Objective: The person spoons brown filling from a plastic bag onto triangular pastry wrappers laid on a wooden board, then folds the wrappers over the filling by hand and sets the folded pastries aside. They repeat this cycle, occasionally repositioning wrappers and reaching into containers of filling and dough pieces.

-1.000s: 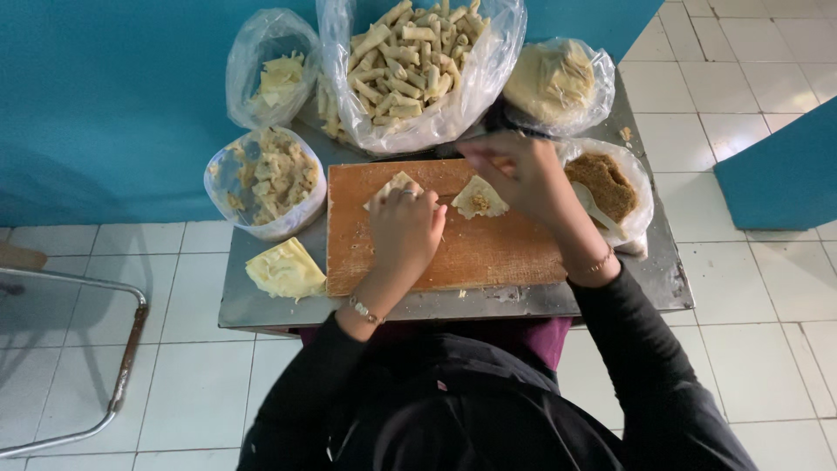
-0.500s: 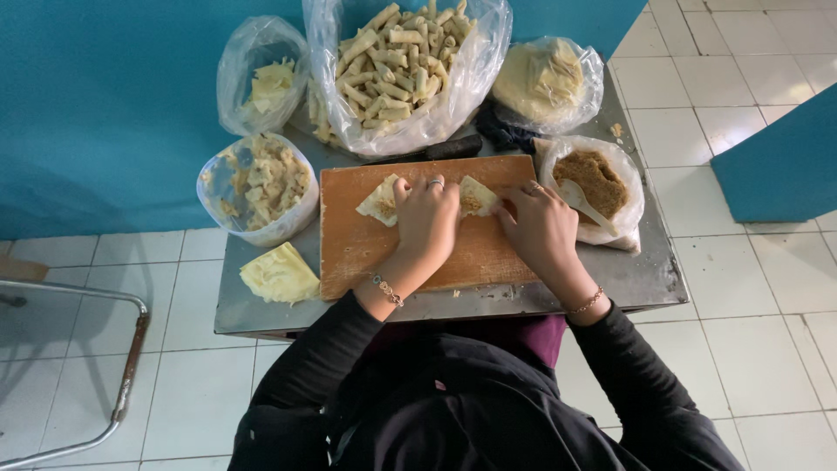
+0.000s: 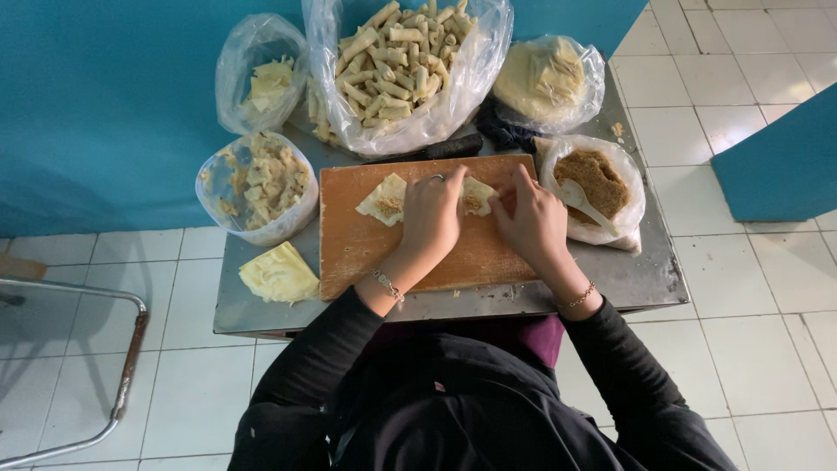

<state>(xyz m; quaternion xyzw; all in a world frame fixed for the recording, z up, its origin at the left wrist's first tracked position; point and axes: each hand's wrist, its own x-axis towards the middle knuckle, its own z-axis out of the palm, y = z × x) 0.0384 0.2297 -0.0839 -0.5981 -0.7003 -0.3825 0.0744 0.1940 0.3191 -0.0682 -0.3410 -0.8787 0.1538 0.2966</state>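
Here a pale wrapper (image 3: 384, 199) with a smear of brown filling is laid flat near the 12 o'clock edge of the wooden board (image 3: 366, 253), and it is partly covered by both hands. The left hand (image 3: 432, 218) is pressed on its middle, fingers together and curled down onto the dough; the right hand (image 3: 528, 220) is set at its 3 o'clock end, fingers bunched on that edge, though how tightly it is pinched cannot be told.

The step in hand is judged to be the folding or rolling of the filled wrapper. The next move would call for the loose corner at 9 o'clock to be drawn over evenly, with the filling kept inside.

Around the board, on the metal worktop (image 3: 636, 283), the following are seen: a bag of brown filling (image 3: 597, 179) with a white spoon (image 3: 580, 199) at 3 o'clock, a bag of stacked wrappers (image 3: 545, 78) at 1 o'clock, a large bag of finished rolls (image 3: 397, 61) at 12 o'clock, a small bag of pale scraps (image 3: 261, 83) at 11 o'clock, a bag of broken pieces (image 3: 257, 179) at 9 o'clock, and a folded yellowish sheet (image 3: 277, 275) at 8 o'clock.
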